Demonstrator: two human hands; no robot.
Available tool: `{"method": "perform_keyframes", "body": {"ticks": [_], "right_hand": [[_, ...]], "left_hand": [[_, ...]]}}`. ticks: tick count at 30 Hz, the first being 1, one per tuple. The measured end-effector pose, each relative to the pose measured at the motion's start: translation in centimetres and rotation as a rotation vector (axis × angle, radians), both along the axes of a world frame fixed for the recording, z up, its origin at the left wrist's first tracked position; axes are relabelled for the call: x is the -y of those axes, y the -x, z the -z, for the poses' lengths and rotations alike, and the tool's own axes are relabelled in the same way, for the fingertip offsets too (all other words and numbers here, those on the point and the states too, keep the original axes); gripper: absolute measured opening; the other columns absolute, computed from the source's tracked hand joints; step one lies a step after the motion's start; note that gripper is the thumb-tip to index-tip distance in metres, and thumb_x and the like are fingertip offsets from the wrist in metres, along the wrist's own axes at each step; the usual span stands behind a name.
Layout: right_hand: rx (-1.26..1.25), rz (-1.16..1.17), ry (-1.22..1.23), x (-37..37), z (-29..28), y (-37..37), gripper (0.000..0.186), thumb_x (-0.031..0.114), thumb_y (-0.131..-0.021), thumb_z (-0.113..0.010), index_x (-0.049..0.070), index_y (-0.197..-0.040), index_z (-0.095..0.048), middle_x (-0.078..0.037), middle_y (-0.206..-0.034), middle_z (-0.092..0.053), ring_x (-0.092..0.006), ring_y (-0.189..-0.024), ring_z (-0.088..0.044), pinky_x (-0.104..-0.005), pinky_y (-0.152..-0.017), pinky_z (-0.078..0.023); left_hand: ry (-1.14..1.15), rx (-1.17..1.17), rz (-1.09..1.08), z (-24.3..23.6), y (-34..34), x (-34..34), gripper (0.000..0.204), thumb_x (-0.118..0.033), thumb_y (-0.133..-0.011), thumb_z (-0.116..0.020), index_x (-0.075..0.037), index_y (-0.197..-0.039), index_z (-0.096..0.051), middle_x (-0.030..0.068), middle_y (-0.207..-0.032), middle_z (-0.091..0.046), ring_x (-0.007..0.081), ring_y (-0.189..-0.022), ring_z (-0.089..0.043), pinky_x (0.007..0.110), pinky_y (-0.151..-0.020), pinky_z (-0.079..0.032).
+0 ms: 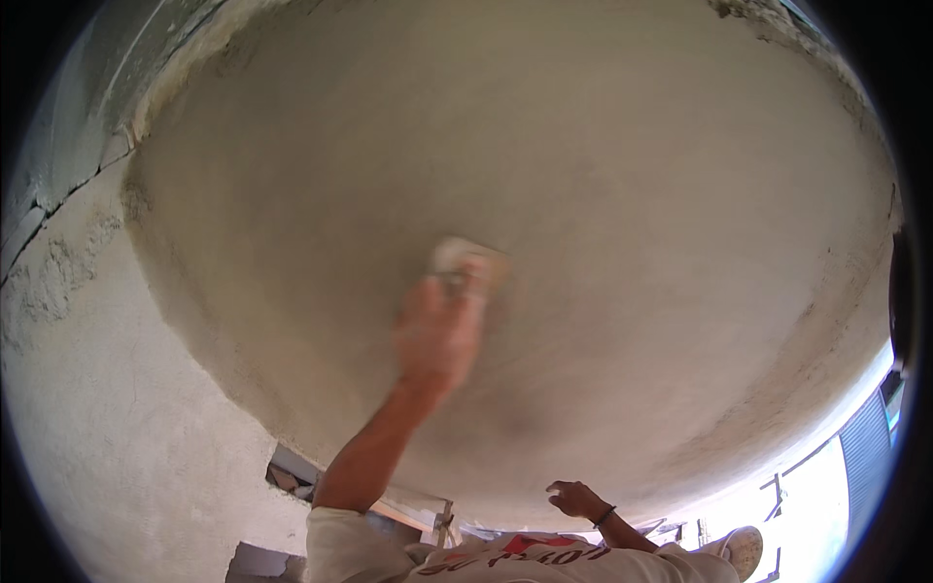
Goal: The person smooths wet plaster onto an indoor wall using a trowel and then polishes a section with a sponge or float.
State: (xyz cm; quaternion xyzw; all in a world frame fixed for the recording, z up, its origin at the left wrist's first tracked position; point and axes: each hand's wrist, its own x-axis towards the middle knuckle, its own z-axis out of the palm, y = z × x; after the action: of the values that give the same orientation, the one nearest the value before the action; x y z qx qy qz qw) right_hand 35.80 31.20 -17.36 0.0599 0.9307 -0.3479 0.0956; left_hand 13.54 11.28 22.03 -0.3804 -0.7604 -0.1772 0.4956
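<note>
My left hand is raised against the broad grey-brown plastered surface, its fingers closed around a small, pale, flat block. Motion blurs both hand and block, so I cannot tell whether the block is a float or a sponge. The block appears to lie against the plaster. Low in the view, my right hand hangs off the surface near my shirt, with a dark band on its wrist. Its fingers are loosely bent and apart, and nothing shows in them.
A lighter, rougher wall borders the plaster on the left, with a cracked ledge above it. Openings with rubble show at lower left. Wooden pieces stand below. At right are a bright gap and a corrugated sheet.
</note>
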Motion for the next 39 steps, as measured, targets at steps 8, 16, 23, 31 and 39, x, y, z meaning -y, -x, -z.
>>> {"method": "perform_keyframes", "body": {"ticks": [8, 16, 23, 31, 39], "right_hand": [[0.011, -0.038, -0.024, -4.1, 5.5, -4.2, 0.033, 0.033, -0.087, -0.059, 0.013, -0.112, -0.065, -0.018, -0.1, -0.069, -0.0386, -0.094, -0.066, -0.0473, -0.087, -0.052], [0.079, 0.084, 0.0, -10.5, 2.4, -8.3, 0.034, 0.033, -0.088, -0.057, 0.012, -0.114, -0.065, -0.018, -0.105, -0.068, -0.0389, -0.096, -0.065, -0.0459, -0.09, -0.051], [0.101, -0.077, 0.002, -16.3, 5.6, -10.6, 0.035, 0.034, -0.087, -0.059, 0.012, -0.113, -0.066, -0.017, -0.107, -0.068, -0.038, -0.099, -0.064, -0.0463, -0.091, -0.05], [0.083, -0.079, -0.064, -21.1, 5.5, -11.9, 0.035, 0.035, -0.086, -0.06, 0.014, -0.114, -0.065, -0.018, -0.106, -0.068, -0.0391, -0.099, -0.064, -0.0473, -0.091, -0.05], [0.126, -0.284, 0.038, -21.9, 8.4, -12.9, 0.034, 0.034, -0.086, -0.058, 0.012, -0.11, -0.068, -0.017, -0.103, -0.069, -0.037, -0.096, -0.066, -0.0448, -0.09, -0.051]], "left_hand": [[-0.22, -0.394, 0.024, -13.5, -4.3, -11.6, 0.047, -0.015, -0.087, -0.062, -0.011, -0.133, -0.055, 0.0126, -0.087, -0.058, 0.0227, -0.07, -0.06, 0.034, -0.05, -0.048], [-0.292, -0.042, 0.125, -4.5, -3.3, -7.7, 0.051, -0.018, -0.088, -0.062, -0.012, -0.138, -0.051, 0.0121, -0.089, -0.058, 0.0263, -0.075, -0.06, 0.039, -0.062, -0.052], [-0.051, -0.121, -0.088, -10.9, -13.6, -19.8, 0.047, -0.024, -0.089, -0.062, -0.011, -0.134, -0.055, 0.0149, -0.094, -0.06, 0.0309, -0.084, -0.063, 0.041, -0.066, -0.053], [-0.446, 0.22, -0.05, -10.8, -9.5, -15.0, 0.045, -0.023, -0.096, -0.051, -0.004, -0.136, -0.051, 0.0203, -0.118, -0.061, 0.0344, -0.098, -0.063, 0.041, -0.08, -0.051], [-0.081, 0.29, -0.135, -3.6, -13.1, -19.8, 0.043, -0.03, -0.093, -0.057, -0.011, -0.132, -0.054, 0.0173, -0.107, -0.063, 0.0335, -0.098, -0.061, 0.041, -0.081, -0.05]]}}
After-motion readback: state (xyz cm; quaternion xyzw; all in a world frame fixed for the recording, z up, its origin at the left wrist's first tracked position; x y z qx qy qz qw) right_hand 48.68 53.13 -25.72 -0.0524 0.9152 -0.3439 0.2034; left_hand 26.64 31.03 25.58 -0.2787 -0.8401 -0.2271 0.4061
